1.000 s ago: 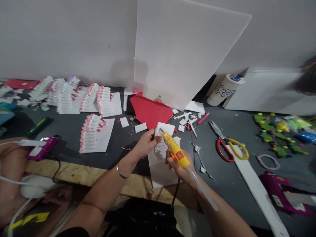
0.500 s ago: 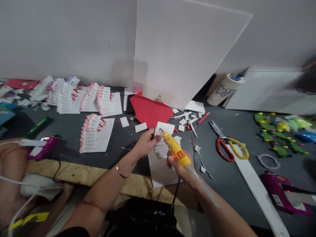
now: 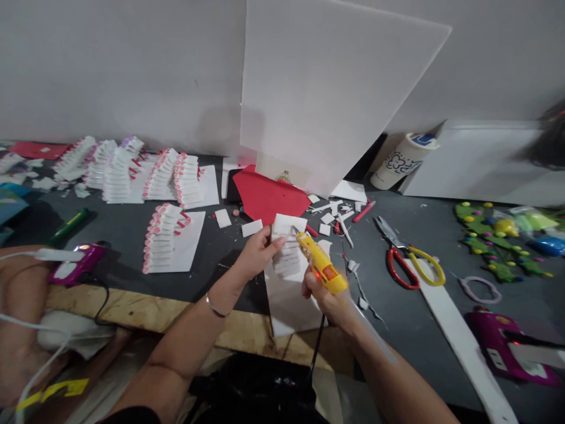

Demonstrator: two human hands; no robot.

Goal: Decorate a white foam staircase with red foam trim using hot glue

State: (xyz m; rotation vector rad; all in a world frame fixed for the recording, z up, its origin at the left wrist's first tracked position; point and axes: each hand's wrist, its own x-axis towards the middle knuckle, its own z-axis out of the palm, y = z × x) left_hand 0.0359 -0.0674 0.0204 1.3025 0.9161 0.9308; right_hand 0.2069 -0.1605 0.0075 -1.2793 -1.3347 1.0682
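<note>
My right hand point(image 3: 330, 301) is wrapped round a yellow hot glue gun point(image 3: 323, 265), with a clear glue stick point(image 3: 371, 331) trailing from its rear. Its nozzle points up and left, close to a white foam piece point(image 3: 289, 224). Between thumb and fingers, my left hand point(image 3: 256, 254) pinches that piece at its left edge. Below it lie overlapping white strips point(image 3: 286, 260) on a white sheet point(image 3: 285, 315), which reaches over the table's front edge. Whether glue is on the piece is too small to tell.
Finished-looking layered white pieces with pink tips point(image 3: 159, 238) stand left. Red paper point(image 3: 271, 194) and white scraps point(image 3: 326, 218) lie ahead. Right are shears point(image 3: 408, 259), a cup point(image 3: 404, 160), a green decorated cutout point(image 3: 489, 235) and a purple device point(image 3: 507, 344). Another person's arm point(image 3: 22, 306) is at left.
The glue gun has drawn back slightly right and down from the foam piece. My left hand has shifted a little left and down, and the layered strips show more.
</note>
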